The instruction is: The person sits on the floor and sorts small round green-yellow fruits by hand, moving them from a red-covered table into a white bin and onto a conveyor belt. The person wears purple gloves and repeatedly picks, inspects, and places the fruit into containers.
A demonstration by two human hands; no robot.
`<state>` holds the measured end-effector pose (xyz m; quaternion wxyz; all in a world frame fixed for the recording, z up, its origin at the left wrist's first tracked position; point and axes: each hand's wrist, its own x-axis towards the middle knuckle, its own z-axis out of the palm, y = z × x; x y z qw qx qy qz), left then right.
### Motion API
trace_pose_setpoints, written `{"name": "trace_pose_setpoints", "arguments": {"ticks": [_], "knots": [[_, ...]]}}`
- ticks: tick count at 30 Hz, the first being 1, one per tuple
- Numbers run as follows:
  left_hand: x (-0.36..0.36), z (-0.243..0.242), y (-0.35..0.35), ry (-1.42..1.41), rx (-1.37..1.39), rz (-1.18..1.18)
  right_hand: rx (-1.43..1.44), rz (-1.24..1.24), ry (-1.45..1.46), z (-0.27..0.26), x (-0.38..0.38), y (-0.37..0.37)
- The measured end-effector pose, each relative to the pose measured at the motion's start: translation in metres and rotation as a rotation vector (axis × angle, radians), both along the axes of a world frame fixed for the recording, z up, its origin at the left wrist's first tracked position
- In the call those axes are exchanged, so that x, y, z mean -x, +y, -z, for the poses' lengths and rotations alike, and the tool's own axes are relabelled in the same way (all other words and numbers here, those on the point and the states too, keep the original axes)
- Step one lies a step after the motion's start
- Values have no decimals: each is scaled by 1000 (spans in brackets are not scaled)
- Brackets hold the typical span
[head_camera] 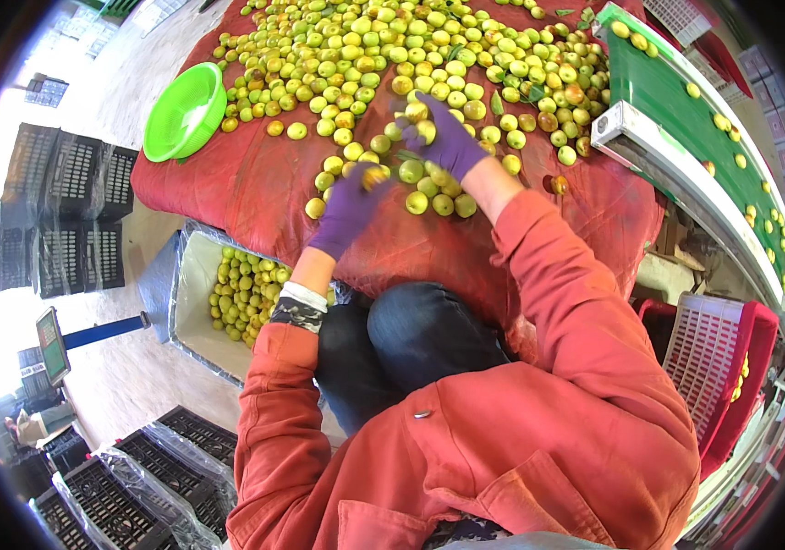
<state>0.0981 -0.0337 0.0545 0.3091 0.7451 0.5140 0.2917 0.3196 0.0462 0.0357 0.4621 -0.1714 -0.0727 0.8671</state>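
Observation:
My left hand (347, 212), in a purple glove, has its fingers closed around a yellow-brown jujube (373, 177) just over the red sheet (255, 185). To its right and farther out is my right hand (453, 144), gloved the same way. A jujube (426, 130) shows between its thumb and forefinger, but blur hides whether it is gripped. Several loose green-yellow jujubes (417, 202) lie between and below the hands. Beyond them, a large heap of jujubes (365, 41) spreads over the sheet, a few with reddish-brown patches.
A green plastic basket (185, 113) leans at the sheet's left edge. Below it stands a plastic-lined bin (193, 302) holding jujubes, near a scale display (54, 345). At right runs a green conveyor belt (674, 75) carrying fruit, above a white crate (705, 340). Black crates (76, 179) are stacked left.

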Motion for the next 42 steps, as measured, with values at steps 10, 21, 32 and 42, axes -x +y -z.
{"name": "trace_pose_setpoints", "arguments": {"ticks": [10,21,32,42], "knots": [[-52,-69,-23,-49,-563,98,-255,169,-152,-54,43,-134],[-49,-67,-55,-241,-361,114,-411,425,321,-61,-261,-283],[21,-29,-20,-609,72,-248,1001,1527,-2204,-133,-619,-650],[23,-15,-19,-274,-63,-261,-678,859,-1555,-44,-277,-290]]}}
